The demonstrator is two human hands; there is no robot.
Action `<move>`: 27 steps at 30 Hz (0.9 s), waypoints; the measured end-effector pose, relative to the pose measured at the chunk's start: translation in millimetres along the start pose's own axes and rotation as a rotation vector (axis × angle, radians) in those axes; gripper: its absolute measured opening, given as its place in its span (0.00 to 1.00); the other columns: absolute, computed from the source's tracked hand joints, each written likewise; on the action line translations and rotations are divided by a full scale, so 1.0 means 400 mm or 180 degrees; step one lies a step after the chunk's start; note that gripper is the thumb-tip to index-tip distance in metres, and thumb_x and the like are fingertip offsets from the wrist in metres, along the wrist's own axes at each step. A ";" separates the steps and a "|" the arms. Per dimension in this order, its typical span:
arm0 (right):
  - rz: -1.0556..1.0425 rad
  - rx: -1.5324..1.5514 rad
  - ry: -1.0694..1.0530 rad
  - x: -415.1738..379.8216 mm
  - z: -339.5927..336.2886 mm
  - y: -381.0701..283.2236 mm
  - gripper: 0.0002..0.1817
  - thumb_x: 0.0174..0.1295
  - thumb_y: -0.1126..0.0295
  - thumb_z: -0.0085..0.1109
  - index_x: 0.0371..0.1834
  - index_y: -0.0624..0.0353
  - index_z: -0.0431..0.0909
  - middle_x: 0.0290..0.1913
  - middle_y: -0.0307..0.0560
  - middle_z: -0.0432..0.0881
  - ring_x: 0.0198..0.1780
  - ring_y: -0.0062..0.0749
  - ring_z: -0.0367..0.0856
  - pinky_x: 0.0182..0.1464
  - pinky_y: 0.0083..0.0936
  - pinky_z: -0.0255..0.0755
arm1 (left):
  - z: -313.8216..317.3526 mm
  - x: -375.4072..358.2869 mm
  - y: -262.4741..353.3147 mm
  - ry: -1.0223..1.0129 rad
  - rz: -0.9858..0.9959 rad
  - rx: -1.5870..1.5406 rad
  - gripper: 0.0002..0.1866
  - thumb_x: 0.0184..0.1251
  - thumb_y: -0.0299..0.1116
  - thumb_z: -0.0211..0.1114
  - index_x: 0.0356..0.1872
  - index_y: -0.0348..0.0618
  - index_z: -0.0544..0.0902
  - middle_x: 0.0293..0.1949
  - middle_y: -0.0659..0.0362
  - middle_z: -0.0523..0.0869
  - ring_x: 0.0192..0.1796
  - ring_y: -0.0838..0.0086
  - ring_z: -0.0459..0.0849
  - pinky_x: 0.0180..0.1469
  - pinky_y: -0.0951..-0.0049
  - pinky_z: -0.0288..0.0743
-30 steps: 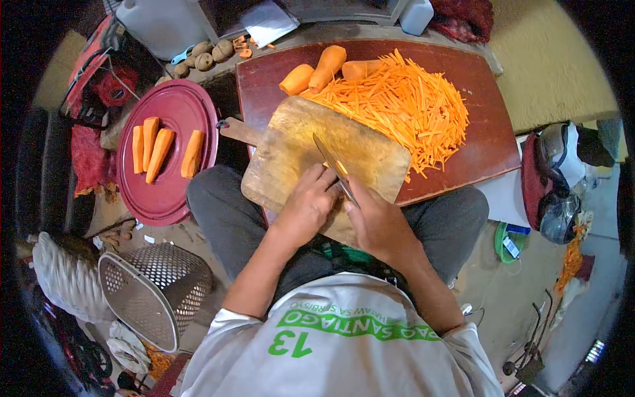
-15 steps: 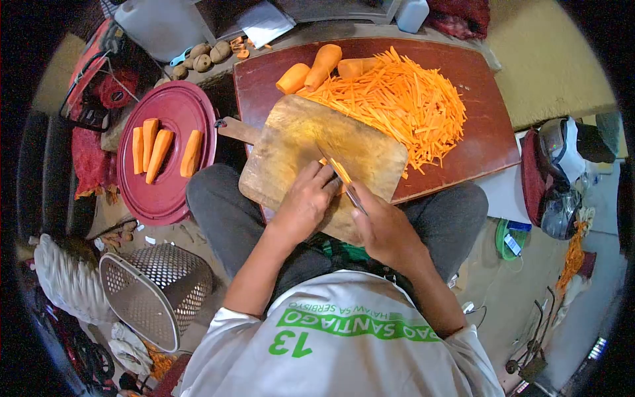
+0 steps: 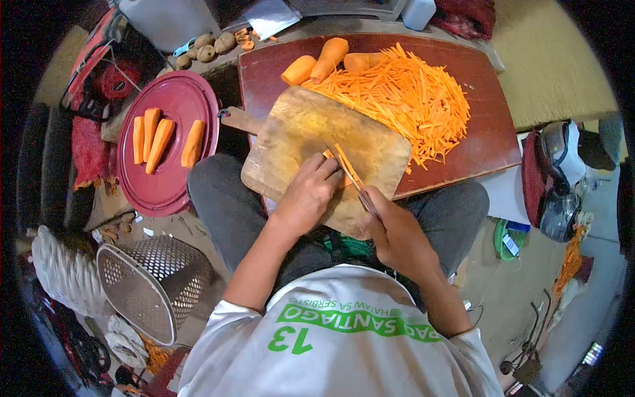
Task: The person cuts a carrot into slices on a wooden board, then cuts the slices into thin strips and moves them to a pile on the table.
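Observation:
On the wooden chopping board (image 3: 281,152) my left hand (image 3: 307,192) presses down with curled fingers on a piece of carrot (image 3: 328,154), most of which the fingers cover. My right hand (image 3: 397,228) is closed around the handle of a knife (image 3: 350,171). The blade lies beside my left fingertips, pointing up and left, with a cut carrot strip (image 3: 350,165) along it. Past the board's far edge, a heap of carrot strips (image 3: 410,99) covers part of the red-brown table (image 3: 489,132).
Several whole peeled carrots (image 3: 331,56) lie behind the heap. More carrots (image 3: 161,145) rest on a round red lid (image 3: 192,92) at the left. A perforated basket (image 3: 142,284) lies tipped on the floor. Several brown round roots (image 3: 206,53) sit at the back.
The knife and right hand have shifted slightly right and down, away from my left fingertips. A cut strip now lies at the blade. My left hand stays on the carrot.

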State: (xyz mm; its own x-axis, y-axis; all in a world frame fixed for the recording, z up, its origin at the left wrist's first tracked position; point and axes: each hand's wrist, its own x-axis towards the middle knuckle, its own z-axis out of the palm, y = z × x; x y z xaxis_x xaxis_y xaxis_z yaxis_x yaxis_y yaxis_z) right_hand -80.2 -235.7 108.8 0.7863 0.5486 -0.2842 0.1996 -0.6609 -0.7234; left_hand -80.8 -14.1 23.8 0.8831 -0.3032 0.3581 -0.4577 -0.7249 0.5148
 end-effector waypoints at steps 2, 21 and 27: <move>0.0151 -0.0003 -0.0087 -0.034 -0.015 -0.028 0.25 0.81 0.70 0.54 0.77 0.64 0.67 0.58 0.73 0.84 0.62 0.73 0.83 0.61 0.54 0.78 | 0.005 -0.001 0.002 0.0094 0.0044 -0.0001 0.14 0.63 0.26 0.70 0.48 0.34 0.90 0.48 0.52 0.84 0.56 0.53 0.82 0.60 0.55 0.79; -0.0447 0.0221 0.0450 0.091 0.042 0.020 0.22 0.80 0.69 0.56 0.72 0.67 0.74 0.53 0.75 0.85 0.60 0.72 0.85 0.58 0.50 0.79 | 0.016 -0.001 0.004 0.0319 0.0124 0.0194 0.12 0.61 0.28 0.69 0.43 0.33 0.90 0.43 0.52 0.84 0.52 0.55 0.82 0.56 0.56 0.78; 0.0134 0.0118 0.0089 -0.006 -0.001 -0.030 0.23 0.81 0.68 0.55 0.73 0.68 0.74 0.56 0.76 0.85 0.62 0.73 0.84 0.61 0.49 0.79 | 0.012 -0.002 0.003 0.0349 0.0147 0.0332 0.09 0.61 0.28 0.69 0.39 0.34 0.88 0.42 0.51 0.84 0.51 0.55 0.82 0.56 0.56 0.77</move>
State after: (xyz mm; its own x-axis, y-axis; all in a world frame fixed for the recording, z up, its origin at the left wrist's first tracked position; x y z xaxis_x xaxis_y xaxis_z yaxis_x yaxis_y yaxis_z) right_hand -84.3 -229.4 118.4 0.8097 0.5058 -0.2977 0.1445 -0.6634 -0.7342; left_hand -81.5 -17.8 20.2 0.8422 -0.2725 0.4652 -0.4792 -0.7739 0.4142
